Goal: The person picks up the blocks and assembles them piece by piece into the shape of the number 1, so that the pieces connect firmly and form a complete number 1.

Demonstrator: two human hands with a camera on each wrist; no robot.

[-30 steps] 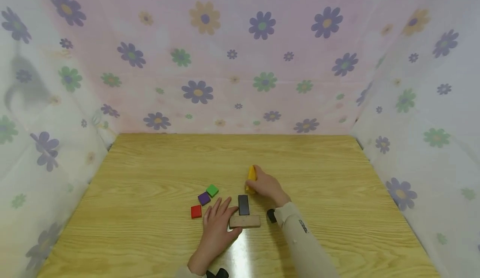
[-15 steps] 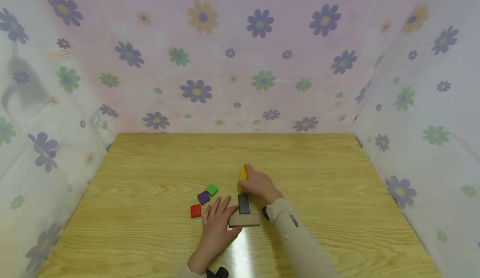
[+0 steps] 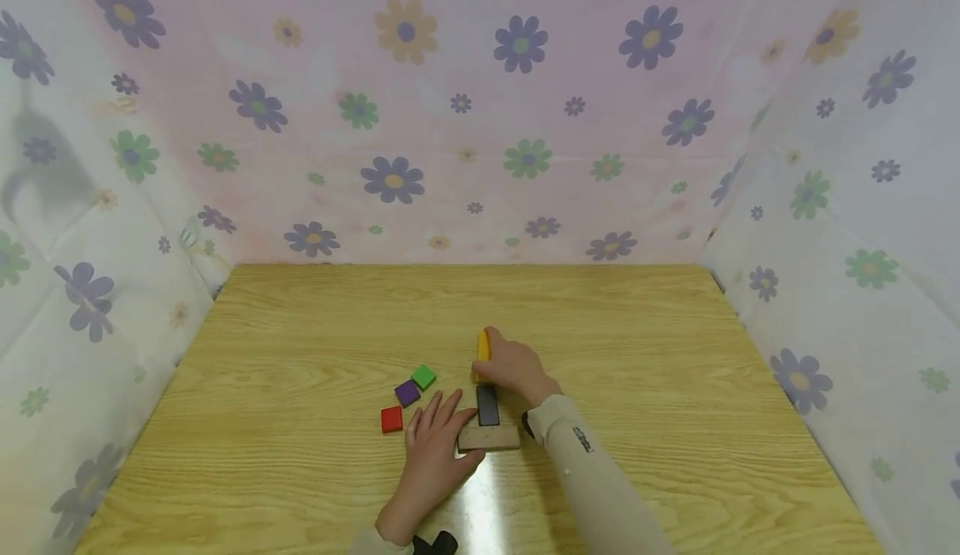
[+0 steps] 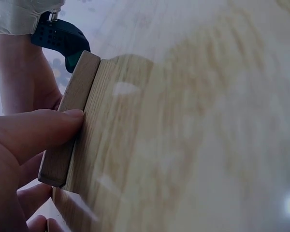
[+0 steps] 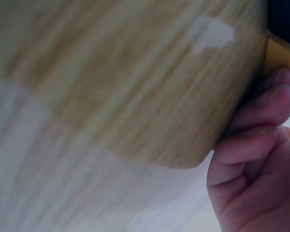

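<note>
A plain wooden block (image 3: 489, 437) lies crosswise on the table, and a dark grey block (image 3: 487, 406) runs lengthwise behind it. My left hand (image 3: 435, 459) holds the wooden block's left end between thumb and index finger, its other fingers spread flat on the table. In the left wrist view the thumb presses the side of the wooden block (image 4: 70, 121). With my right hand (image 3: 517, 367) I grip a long yellow block (image 3: 483, 347) at the far end of the grey one. Fingers cover most of that yellow block (image 5: 279, 54) in the right wrist view.
Left of my left hand lie three small square blocks: red (image 3: 392, 419), purple (image 3: 407, 393) and green (image 3: 423, 377). The purple and green ones sit close together. Flower-patterned cloth (image 3: 465, 122) walls in the wooden table (image 3: 315, 313) at the back and both sides.
My right hand has moved left with the yellow block, bringing it in line behind the grey block. My left hand stays in place on the wooden block.
</note>
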